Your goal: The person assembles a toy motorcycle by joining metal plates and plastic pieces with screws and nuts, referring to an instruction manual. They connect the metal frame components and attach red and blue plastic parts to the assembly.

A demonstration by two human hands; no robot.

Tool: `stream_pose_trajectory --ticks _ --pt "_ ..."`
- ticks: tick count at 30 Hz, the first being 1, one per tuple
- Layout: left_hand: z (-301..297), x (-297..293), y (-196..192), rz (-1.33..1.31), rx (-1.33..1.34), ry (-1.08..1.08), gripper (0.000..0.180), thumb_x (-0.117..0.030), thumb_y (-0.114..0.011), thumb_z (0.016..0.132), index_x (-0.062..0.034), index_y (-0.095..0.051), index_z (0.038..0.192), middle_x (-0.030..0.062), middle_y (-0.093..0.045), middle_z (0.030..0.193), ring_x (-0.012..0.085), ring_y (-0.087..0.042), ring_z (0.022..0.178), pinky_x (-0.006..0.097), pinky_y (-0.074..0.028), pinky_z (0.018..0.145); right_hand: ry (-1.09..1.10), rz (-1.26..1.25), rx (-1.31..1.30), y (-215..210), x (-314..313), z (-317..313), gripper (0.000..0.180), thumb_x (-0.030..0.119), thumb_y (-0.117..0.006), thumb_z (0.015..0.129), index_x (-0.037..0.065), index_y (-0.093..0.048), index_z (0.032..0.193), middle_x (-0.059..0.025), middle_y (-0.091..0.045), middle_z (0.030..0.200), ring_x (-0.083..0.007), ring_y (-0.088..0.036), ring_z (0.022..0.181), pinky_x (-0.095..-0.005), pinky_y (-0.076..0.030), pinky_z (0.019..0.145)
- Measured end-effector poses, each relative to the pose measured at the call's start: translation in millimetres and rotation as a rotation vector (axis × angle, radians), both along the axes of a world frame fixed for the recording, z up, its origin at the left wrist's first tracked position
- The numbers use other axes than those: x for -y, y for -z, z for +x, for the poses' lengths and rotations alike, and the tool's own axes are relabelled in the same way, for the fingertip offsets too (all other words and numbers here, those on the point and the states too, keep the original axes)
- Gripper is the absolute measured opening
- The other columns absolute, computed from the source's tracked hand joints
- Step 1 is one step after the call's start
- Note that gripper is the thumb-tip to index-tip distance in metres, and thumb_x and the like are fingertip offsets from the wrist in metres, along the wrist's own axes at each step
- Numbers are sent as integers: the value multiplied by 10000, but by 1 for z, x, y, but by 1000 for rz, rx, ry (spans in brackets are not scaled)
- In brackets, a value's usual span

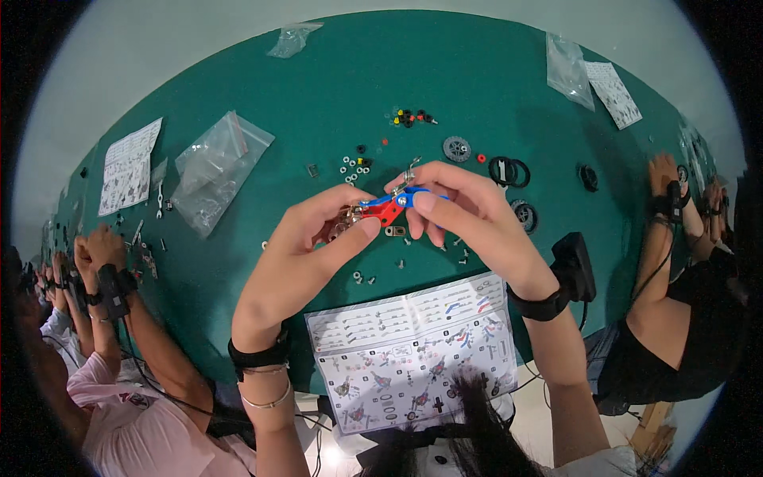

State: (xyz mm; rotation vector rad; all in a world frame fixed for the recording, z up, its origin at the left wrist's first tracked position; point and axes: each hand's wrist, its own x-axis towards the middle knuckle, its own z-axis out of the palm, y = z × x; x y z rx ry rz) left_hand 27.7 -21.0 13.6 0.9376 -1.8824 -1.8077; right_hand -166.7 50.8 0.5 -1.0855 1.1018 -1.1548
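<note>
Clear bag (221, 172) on green table (334, 87)

The blue piece (410, 194) and red piece (387, 213) look like smooth, glossy plastic, the spanner (160, 201) like shiny metal, the tabletop (262, 95) matt, the instruction sheet (413, 362) like creased paper, the zip bag (218, 171) like wrinkled, glossy film, and the black rings (521, 164) like dull rubber.

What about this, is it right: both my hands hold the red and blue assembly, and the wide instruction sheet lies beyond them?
Not quite: the head view shows the wide instruction sheet on your side of your left hand and right hand, which both hold the assembly.
</note>
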Motion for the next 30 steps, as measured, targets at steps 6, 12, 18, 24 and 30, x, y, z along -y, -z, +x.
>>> stream_pose_trajectory --ticks 6,12,18,24,30 --pt "-2 -2 2 -72 -52 -7 229 -63 -643 822 -38 -557 1033 -67 -510 782 -5 -408 666 154 -323 559 -1 22 -41 -3 0 3 253 193 -597 878 18 -564 1058 6 -578 797 -35 -519 721 -192 -419 618" --pt "1 2 -1 -48 -33 -15 328 -54 -672 783 -42 -543 1084 -29 -578 928 29 -510 813 176 -395 687 5 30 -17 -4 1 3 267 207 -602 877 16 -561 1060 3 -586 832 -40 -529 753 -196 -437 642" --pt "0 2 -5 1 -72 0 388 -15 -644 771 -38 -535 1143 -13 -574 954 45 -522 824 189 -405 699 -14 37 -41 -5 3 -2 286 243 -569 899 17 -555 1074 -6 -594 817 -40 -511 705 -190 -425 606" --pt "8 4 -12 87 -156 65 471 -8 -517 802 -8 -477 1271 44 -612 917 73 -533 745 191 -399 649 4 20 -22 -2 2 -1 286 238 -559 905 15 -552 1083 -5 -586 794 -41 -489 655 -185 -405 576" --pt "2 2 0 109 -123 22 464 -51 -494 816 -5 -474 1277 91 -637 948 90 -536 684 185 -368 582 21 40 -42 11 0 -4 276 236 -561 902 18 -558 1072 3 -578 776 -33 -497 649 -177 -400 555"
